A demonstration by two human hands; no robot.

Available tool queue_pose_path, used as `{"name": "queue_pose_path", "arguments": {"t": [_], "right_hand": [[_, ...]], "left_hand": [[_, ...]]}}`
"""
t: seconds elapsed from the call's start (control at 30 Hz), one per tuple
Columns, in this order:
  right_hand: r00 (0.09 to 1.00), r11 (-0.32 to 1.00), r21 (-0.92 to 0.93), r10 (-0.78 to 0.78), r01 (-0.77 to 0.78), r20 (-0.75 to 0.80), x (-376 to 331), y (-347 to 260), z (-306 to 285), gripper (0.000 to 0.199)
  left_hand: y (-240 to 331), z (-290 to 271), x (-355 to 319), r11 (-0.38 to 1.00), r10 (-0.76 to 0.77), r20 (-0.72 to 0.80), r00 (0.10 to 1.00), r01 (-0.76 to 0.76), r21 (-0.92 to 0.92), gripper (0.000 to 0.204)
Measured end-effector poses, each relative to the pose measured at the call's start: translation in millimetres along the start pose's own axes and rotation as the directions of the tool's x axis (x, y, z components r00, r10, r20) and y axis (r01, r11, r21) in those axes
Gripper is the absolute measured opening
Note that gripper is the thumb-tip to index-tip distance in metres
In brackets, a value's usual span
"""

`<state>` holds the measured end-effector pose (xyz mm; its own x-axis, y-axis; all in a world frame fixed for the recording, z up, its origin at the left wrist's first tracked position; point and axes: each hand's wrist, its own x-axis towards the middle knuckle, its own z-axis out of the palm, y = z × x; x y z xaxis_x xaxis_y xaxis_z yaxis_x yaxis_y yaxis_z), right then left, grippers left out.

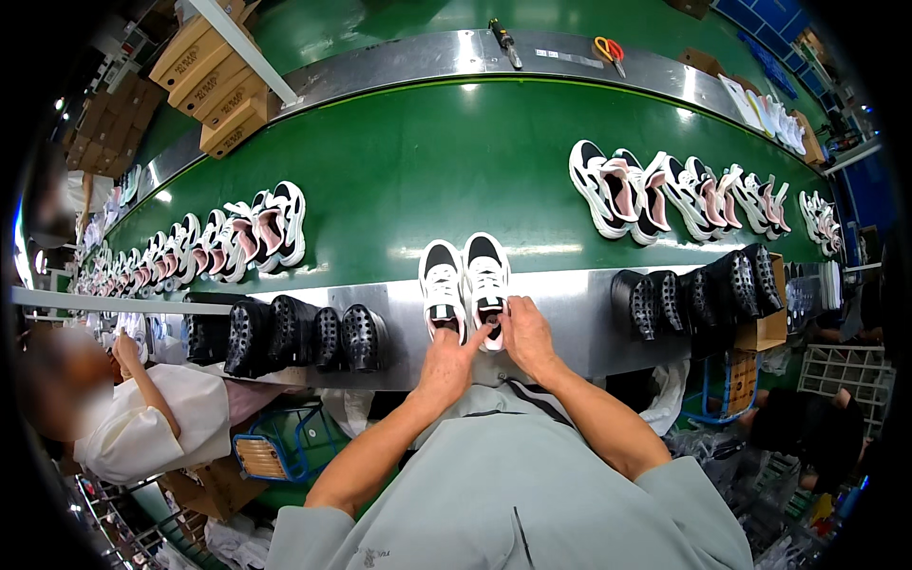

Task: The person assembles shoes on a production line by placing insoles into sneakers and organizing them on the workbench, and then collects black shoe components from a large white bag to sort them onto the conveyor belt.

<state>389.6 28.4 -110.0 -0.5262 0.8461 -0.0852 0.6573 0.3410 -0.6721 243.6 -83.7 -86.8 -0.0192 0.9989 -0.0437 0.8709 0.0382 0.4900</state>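
A pair of white-and-black sneakers stands upright, toes pointing away, on the metal ledge point(560, 313) at the near edge of the green conveyor belt point(427, 171). My left hand point(446, 366) rests at the heel of the left sneaker point(442, 285), its index finger reaching across to the heel opening of the right sneaker point(486, 275). There my right hand point(527, 334) pinches the heel of the right sneaker with thumb and fingers. Both forearms come up from the lower edge over my grey shirt.
Rows of white, black and pink sneakers lie on the belt at left point(242, 242) and right point(665, 195). Black perforated shoe forms point(285, 332) point(693, 294) line the ledge on both sides. Cardboard boxes point(214, 81), a screwdriver point(505, 43) and scissors point(610, 52) sit beyond. A person in white point(142, 418) works at left.
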Motion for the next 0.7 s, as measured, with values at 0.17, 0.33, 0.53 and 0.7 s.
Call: {"name": "queue_pose_path", "arguments": {"t": [0.17,0.33,0.53,0.7], "right_hand": [[0.995,0.986,0.163,-0.034,0.019,0.094,9,5,-12,0.039],[0.987,0.948,-0.316,-0.026,-0.025,-0.158,63,43,-104,0.048],[0.98,0.806,-0.57,0.198,-0.161,0.003,137,128,-204,0.068],[0.967,0.648,-0.756,0.239,-0.094,0.085,150,169,-190,0.065]], "left_hand": [[10,0,31,0.982,-0.189,0.13,0.973,0.186,0.037,0.04],[-41,-31,70,0.96,-0.227,0.009,0.974,0.222,0.173,0.031],[-183,-81,108,0.891,-0.343,-0.119,0.932,0.362,0.274,0.041],[-136,-125,106,0.857,-0.338,-0.18,0.924,0.381,0.346,0.051]]}}
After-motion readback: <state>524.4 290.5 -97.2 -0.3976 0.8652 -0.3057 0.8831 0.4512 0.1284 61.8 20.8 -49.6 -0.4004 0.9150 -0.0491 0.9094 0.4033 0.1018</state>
